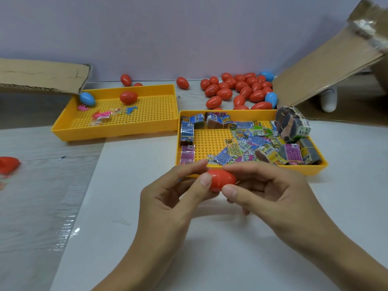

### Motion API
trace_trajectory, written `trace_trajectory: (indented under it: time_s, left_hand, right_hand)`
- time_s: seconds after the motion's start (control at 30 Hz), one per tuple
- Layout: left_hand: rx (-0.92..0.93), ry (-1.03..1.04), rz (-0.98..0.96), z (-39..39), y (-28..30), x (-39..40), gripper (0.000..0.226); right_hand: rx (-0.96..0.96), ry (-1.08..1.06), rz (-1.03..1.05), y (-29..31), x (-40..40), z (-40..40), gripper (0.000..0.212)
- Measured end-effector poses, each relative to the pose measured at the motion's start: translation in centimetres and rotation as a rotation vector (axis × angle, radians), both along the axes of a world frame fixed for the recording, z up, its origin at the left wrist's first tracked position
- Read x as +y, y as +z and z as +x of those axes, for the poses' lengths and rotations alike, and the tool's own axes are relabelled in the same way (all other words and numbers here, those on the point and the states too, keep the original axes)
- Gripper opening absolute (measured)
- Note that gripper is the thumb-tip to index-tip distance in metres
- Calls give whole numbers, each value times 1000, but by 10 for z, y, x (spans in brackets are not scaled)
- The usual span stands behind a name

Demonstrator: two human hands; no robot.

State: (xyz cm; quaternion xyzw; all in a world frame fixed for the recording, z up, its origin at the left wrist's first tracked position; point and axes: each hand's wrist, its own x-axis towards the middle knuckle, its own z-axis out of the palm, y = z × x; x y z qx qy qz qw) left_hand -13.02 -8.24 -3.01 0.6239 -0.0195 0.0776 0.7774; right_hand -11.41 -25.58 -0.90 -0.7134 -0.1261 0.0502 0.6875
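Note:
A red plastic egg is held between both hands just above the white table, in front of the right yellow tray. My left hand pinches its left end with thumb and fingers. My right hand pinches its right end the same way. The right yellow tray holds several folded printed paper leaflets and bundles. The left yellow tray holds a red egg, a blue egg and small pink and blue toy pieces.
A pile of red eggs with a few blue ones lies behind the right tray. Cardboard flaps stand at the left and right. A red egg half lies at the far left edge.

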Motion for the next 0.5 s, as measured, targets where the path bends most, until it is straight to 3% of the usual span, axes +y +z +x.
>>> trace_trajectory:
  time_s: [0.5]
  left_hand:
    - [-60,-36,28,0,0,-1,30]
  right_hand:
    - [-39,12,-45,-2,-3,1,32]
